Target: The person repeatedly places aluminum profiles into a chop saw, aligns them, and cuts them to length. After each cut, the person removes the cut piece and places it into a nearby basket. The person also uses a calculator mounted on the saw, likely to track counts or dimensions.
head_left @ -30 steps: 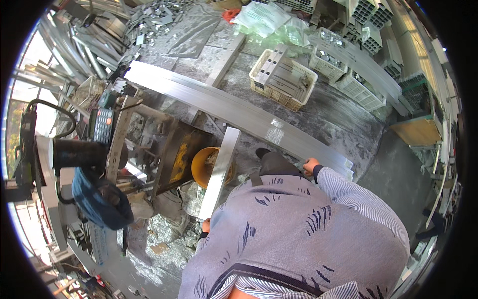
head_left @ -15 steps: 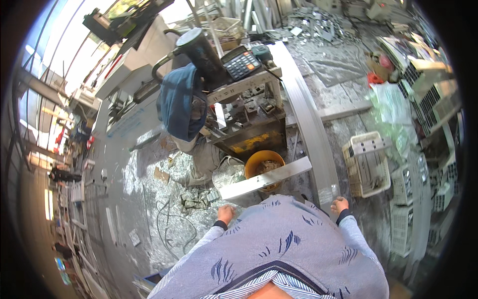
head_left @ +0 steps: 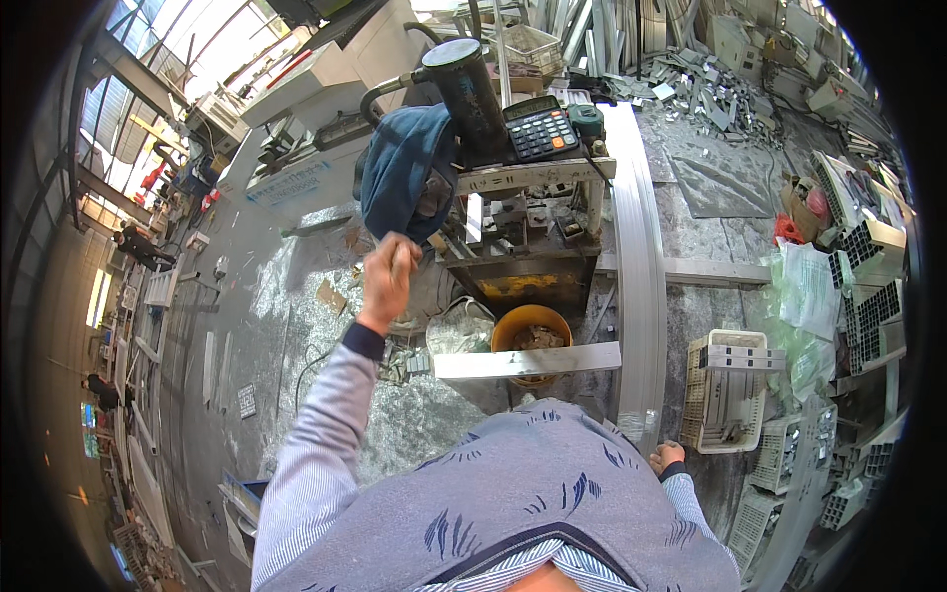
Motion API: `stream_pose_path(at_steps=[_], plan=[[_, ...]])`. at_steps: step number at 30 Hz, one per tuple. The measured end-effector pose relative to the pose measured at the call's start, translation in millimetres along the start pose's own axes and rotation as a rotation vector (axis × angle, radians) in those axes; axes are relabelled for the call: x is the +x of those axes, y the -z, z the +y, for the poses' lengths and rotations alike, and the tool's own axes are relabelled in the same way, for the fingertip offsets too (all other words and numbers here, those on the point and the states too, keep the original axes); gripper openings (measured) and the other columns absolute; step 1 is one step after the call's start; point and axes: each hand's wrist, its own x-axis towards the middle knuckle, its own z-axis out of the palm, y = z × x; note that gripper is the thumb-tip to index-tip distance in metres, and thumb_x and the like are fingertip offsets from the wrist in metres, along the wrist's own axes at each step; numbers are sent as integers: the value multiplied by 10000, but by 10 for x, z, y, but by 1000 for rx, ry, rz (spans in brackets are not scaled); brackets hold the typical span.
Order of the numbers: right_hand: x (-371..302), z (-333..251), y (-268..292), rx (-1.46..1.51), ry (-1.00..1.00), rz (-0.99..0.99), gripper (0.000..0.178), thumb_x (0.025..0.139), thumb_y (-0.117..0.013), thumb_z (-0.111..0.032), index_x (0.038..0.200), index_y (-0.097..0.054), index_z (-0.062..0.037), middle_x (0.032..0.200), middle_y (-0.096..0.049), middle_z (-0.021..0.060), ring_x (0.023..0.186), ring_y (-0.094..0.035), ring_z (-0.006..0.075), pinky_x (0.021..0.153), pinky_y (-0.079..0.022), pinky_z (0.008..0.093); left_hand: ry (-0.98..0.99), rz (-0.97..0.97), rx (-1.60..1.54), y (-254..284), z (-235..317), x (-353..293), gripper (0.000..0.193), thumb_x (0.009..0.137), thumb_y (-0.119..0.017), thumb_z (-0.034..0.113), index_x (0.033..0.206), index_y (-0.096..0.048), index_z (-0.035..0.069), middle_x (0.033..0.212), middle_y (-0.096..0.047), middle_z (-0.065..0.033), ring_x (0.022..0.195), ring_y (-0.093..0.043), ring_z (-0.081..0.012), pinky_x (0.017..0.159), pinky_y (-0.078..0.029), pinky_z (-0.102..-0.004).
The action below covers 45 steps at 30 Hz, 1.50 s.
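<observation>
My left hand is raised in front of me with its fingers curled together; nothing shows in them. Its fingertips overlap the lower edge of a dark blue cloth, draped at the left of a small metal workstand. Whether they touch it I cannot tell. My right hand hangs low at my right side, fingers curled and seemingly holding nothing. It is nearest the lower end of a long silver aluminium profile. A short white bar lies across a yellow bucket ahead of my body.
On the stand are a calculator, a green tape measure and a dark cylinder. A cream plastic basket with metal pieces stands to the right. Metal offcuts pile up at the back; green plastic film lies right.
My left hand has risen forward from beside my waist to the blue cloth. My right hand has dropped back slightly. The view has shifted, so the stand appears farther right.
</observation>
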Motion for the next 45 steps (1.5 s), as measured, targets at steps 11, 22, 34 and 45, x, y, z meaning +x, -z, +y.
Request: stream_pose_path(at_steps=[11, 22, 34, 45], plan=[[-189, 400, 145, 248, -30, 45, 603, 884, -601, 33, 1452, -453, -106, 1075, -625, 161, 753, -670, 275, 566, -558, 441, -352, 105, 907, 406, 272, 2663, 647, 852, -791, 355, 1401, -518, 148, 1419, -542, -164, 1330, -498, -387, 1108, -424, -471], [-822, 1304, 127, 296, -96, 99, 491, 883, -575, 14, 1355, -518, -111, 992, -641, 119, 743, -669, 291, 617, -584, 452, -298, -298, 967, 267, -61, 3501, 355, 880, -700, 322, 1184, -733, 142, 1154, -731, -186, 1113, -675, -384, 990, -540, -464], [-1952, -2556, -1296, -283, 1181, 248, 376, 899, -678, -32, 1267, -650, 34, 1132, -724, 155, 1017, -689, 215, 910, -552, 350, -42, -254, 990, 208, 191, 3321, 305, 789, -745, 403, 929, -809, 139, 985, -769, -146, 976, -738, -325, 859, -581, -432], [-3227, -5239, -3181, -648, 2228, 250, 233, 900, -636, -183, 1060, -764, -74, 1273, -656, 116, 1261, -545, 338, 1094, -402, 454, 10, -209, 875, 224, 349, 3200, 192, 764, -756, 323, 857, -798, 160, 926, -763, -144, 916, -736, -341, 842, -580, -442]])
